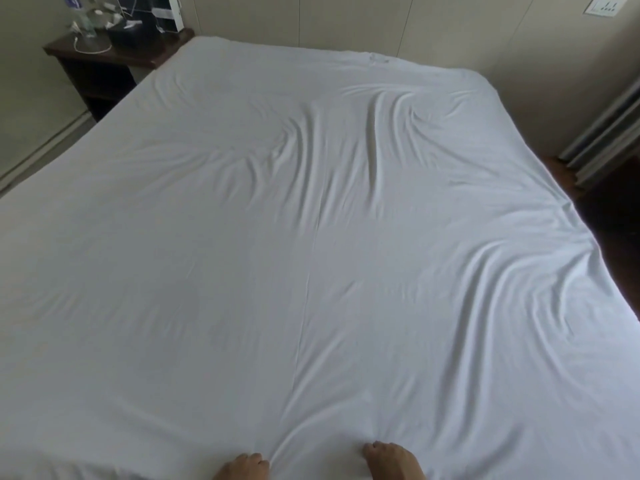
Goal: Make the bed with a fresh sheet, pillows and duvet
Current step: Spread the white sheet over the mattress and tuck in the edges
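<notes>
A white sheet (pixel 311 237) covers the whole bed (pixel 519 410), from the near edge up to the wall. It has a straight crease down the middle and many wrinkles, mostly in the far middle part and on the right side. Both hands are at the near edge of the bed. The left hand (pixel 242 466) has curled fingers that pinch the sheet, and folds run out from it. The right hand (pixel 393 460) also grips the sheet with bent fingers, just beside the left one. At the far left corner stands a dark nightstand (pixel 100 69). On it are a clear bottle (pixel 83 20), a white cable (pixel 91 48) and a dark box (pixel 133 34); what is inside the box I cannot tell.
</notes>
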A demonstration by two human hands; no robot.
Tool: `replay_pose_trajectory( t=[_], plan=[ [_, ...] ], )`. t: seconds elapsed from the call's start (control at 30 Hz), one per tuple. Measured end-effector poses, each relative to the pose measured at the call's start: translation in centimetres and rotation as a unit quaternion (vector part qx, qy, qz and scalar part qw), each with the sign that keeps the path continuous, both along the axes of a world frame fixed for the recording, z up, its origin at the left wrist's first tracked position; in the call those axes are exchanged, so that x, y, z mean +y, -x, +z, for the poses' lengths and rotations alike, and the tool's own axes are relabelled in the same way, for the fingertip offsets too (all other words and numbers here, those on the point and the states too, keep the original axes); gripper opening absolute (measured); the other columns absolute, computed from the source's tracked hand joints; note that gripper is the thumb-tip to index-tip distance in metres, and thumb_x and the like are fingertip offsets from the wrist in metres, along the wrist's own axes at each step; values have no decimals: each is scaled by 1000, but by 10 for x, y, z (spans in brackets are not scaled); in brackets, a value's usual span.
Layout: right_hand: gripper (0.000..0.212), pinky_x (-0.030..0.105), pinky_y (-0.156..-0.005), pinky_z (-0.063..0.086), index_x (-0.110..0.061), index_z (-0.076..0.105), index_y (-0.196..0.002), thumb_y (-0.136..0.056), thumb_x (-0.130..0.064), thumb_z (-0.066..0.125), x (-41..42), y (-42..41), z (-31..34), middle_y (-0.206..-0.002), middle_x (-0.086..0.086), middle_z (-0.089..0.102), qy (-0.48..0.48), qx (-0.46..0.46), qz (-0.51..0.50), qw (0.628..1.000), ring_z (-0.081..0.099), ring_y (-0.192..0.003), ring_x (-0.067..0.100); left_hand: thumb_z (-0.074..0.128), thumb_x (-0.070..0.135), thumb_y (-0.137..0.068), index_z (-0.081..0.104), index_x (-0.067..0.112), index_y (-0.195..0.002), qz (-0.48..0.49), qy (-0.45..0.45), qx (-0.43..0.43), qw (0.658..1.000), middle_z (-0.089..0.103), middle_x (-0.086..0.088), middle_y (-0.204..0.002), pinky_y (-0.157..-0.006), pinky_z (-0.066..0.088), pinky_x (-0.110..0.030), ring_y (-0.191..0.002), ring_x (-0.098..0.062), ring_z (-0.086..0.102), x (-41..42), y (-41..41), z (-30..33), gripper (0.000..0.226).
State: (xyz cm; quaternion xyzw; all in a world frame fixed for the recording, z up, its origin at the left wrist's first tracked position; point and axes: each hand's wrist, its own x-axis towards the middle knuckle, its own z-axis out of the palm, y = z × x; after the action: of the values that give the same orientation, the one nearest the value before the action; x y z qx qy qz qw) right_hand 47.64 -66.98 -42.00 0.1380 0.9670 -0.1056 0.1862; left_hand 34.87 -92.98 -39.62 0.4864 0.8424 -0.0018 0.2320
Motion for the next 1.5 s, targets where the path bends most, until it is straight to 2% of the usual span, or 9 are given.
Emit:
replay_pose_trajectory(
  t=[0.07, 0.17, 0.3, 0.53, 0.7, 0.77, 0.87, 1.37, 1.5],
  plan=[
    [35, 16, -30, 36, -30, 67, -49, -25, -40, 91, -9, 5, 23, -42, -7, 53, 18, -111, -24, 993, 52, -30, 6, 30, 25, -99, 58, 18, -116, 95, 65, -48, 992, 26, 8, -78, -94, 50, -35, -116, -21, 60, 9, -1, 0, 33],
    [32, 37, -87, 52, -17, 57, -128, -97, -22, 56, -16, 1, 41, -120, 9, 65, -6, -119, -11, 993, 67, -109, 23, 35, 25, -58, 64, 18, -55, 124, 54, -65, 989, 47, 6, -57, -32, 45, -28, -45, -12, 59, -16, -9, -7, 30],
    [52, 37, -99, 43, -14, 36, -144, -101, -40, 49, -24, -6, 45, -143, 3, 46, 31, -162, -56, 985, 48, -130, 24, 52, 43, -37, 49, 23, -75, 172, 44, -42, 983, 51, -2, -68, -36, 36, -27, -47, -17, 53, -32, -28, -13, 42],
    [66, 36, -94, 43, -13, 40, -140, -90, -51, 59, -22, -13, 37, -137, 5, 50, 7, -175, -63, 983, 50, -126, 24, 37, 48, -43, 29, 27, -76, 277, -56, 13, 959, 23, -1, -78, -47, 24, -30, -65, -23, 26, -38, -23, -8, 39],
    [67, 23, -38, 40, -23, 67, -69, -21, -62, 92, -33, -7, 36, -64, -9, 58, 4, -78, -36, 996, 62, -53, 9, 64, 50, -53, 48, 28, -77, 246, 14, 7, 969, 39, 5, -80, -42, 39, -31, -69, -16, 41, -45, -11, 10, 37],
    [53, 28, -55, 52, -22, 65, -89, -57, -58, 87, -51, -2, 48, -83, -7, 63, 21, -71, -3, 997, 67, -75, 13, 86, 42, -54, 57, 28, -74, 237, 5, 37, 971, 50, 9, -76, -42, 42, -30, -65, -13, 55, -49, -8, 20, 38],
    [31, 32, -82, 45, -17, 50, -122, -101, -40, 47, -76, 18, 61, -121, -1, 56, 77, -46, -6, 996, 56, -114, 21, 65, 33, -85, 58, 24, -82, 275, -52, 22, 960, 57, 11, -80, -54, 49, -31, -74, -13, 60, -58, -4, 51, 11],
    [12, 30, -63, 49, -21, 54, -97, -101, -32, 51, -353, 169, 92, -88, -4, 64, 171, -46, -107, 978, 61, -75, 14, 45, 28, -103, 54, 22, -92, 506, -125, -40, 852, 52, 10, -76, -46, 27, -17, -59, -3, 43, -326, 68, 115, 15],
    [13, 29, -60, 45, -21, 55, -98, -100, -33, 51, -449, 218, 103, -84, -5, 64, 209, -46, -96, 972, 60, -72, 13, 48, 26, -101, 54, 22, -90, 552, -112, -38, 825, 57, 7, -76, -49, 41, -28, -63, -10, 54, -417, 105, 126, 13]
  ],
)
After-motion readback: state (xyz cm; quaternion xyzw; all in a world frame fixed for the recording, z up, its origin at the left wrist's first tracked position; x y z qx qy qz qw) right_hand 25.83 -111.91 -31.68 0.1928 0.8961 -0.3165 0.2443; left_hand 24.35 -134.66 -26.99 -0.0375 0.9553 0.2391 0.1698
